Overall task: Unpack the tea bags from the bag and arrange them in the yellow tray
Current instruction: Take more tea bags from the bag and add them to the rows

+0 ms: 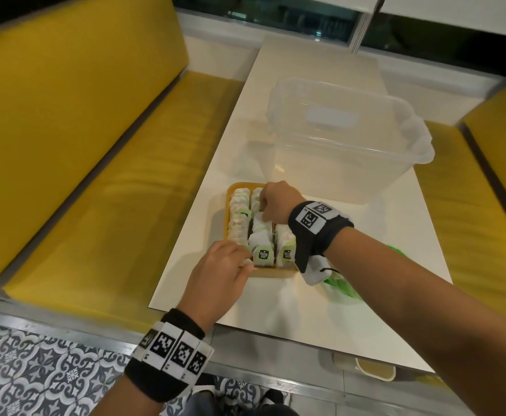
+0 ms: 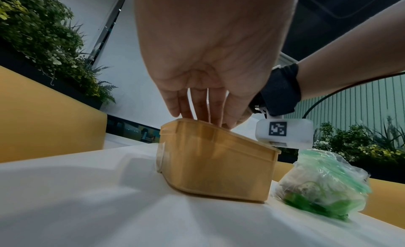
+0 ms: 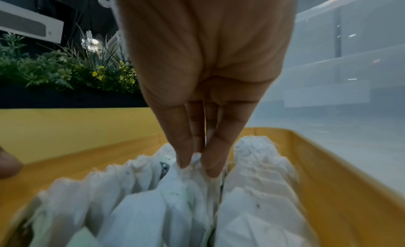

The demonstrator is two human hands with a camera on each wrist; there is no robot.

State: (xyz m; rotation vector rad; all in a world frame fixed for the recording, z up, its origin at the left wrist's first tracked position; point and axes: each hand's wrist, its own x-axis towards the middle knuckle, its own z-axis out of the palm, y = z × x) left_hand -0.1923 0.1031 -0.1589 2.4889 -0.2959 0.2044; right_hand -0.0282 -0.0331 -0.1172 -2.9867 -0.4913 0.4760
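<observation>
The left hand (image 1: 215, 271) is nearest, its fingers (image 2: 203, 110) resting nearly straight on the near rim of the yellow tray (image 2: 214, 162), holding nothing. It should hold the tray steady. In the tray, the tea bags (image 1: 241, 219) stand in three white rows. The right hand (image 1: 277, 202) pinches the top of one bag in the middle row. It should tuck it in gently, upright, without squashing the others. Beside the tray lies the green bag (image 2: 324, 183), some things inside. Farther back on the table (image 1: 291, 304) stands a clear tub (image 1: 348, 139); it looks empty.
</observation>
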